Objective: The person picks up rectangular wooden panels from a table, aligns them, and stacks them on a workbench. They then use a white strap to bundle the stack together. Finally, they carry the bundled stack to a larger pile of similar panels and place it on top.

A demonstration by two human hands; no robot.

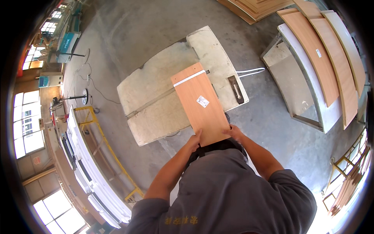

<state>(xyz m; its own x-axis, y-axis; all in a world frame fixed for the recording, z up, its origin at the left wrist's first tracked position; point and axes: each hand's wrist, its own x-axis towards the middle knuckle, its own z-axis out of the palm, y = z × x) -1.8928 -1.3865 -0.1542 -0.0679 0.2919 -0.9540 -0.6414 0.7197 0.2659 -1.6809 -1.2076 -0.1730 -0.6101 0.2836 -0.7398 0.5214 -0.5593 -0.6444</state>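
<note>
A wood-grain panel (206,117), possibly several stacked together, lies in front of my body with its near end at my waist. A white strap (189,78) crosses its far end, and a small white label is stuck near its middle. My left hand (194,141) grips the near left edge, thumb on top. On the near right edge my right hand (233,133) is closed the same way. The far part of the panel is over a worn, pale work table (156,93); whether it rests there I cannot tell.
A dark slotted block (235,89) sits at the table's right edge, beside a protruding white strap loop (251,71). Wood-grain boards (311,54) are stacked on a stand at right. More panels (257,7) lie at the back. A yellow-framed rack (113,152) holds white pieces at left.
</note>
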